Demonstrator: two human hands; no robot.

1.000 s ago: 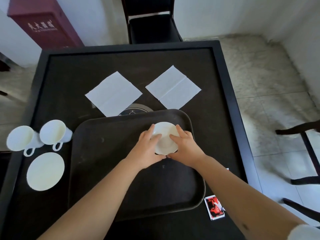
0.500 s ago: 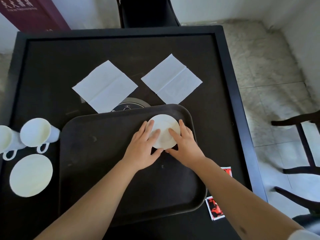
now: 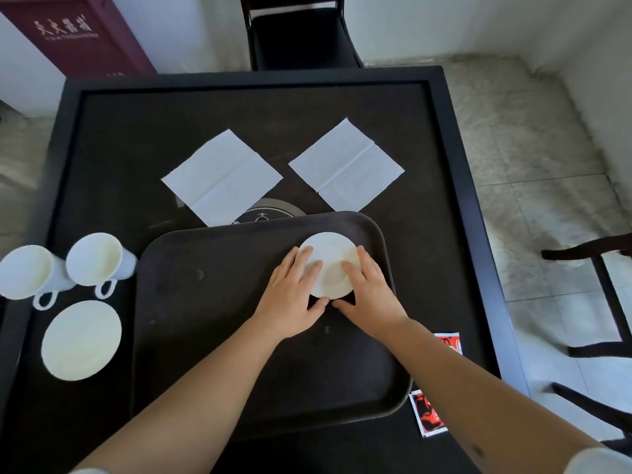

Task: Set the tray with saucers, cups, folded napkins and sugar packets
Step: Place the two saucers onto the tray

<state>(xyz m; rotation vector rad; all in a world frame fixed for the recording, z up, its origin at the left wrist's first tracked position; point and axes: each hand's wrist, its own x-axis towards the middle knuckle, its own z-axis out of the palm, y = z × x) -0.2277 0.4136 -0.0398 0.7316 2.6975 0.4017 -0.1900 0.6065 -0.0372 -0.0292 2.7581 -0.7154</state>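
Observation:
A dark tray [image 3: 212, 302] lies on the black table. A white saucer [image 3: 330, 260] sits in its far right corner. My left hand [image 3: 290, 295] rests flat on the saucer's left side and my right hand [image 3: 371, 295] on its right side, fingers straight. A second saucer [image 3: 81, 340] lies on the table left of the tray, with two white cups [image 3: 94, 258] [image 3: 24, 271] behind it. Two unfolded white napkins [image 3: 222, 176] [image 3: 347, 169] lie beyond the tray. Two red sugar packets [image 3: 427, 413] [image 3: 449, 342] lie right of the tray, partly hidden by my right arm.
A round metal disc [image 3: 270, 213] is set in the table, half under the tray's far rim. A black chair [image 3: 301, 32] stands beyond the table, a dark red cabinet [image 3: 73, 35] at the back left, and dark chair frames [image 3: 602, 295] on the floor at right.
Both hands have stayed on the saucer in the tray's far right corner, shifting it slightly. The camera view has swung a little.

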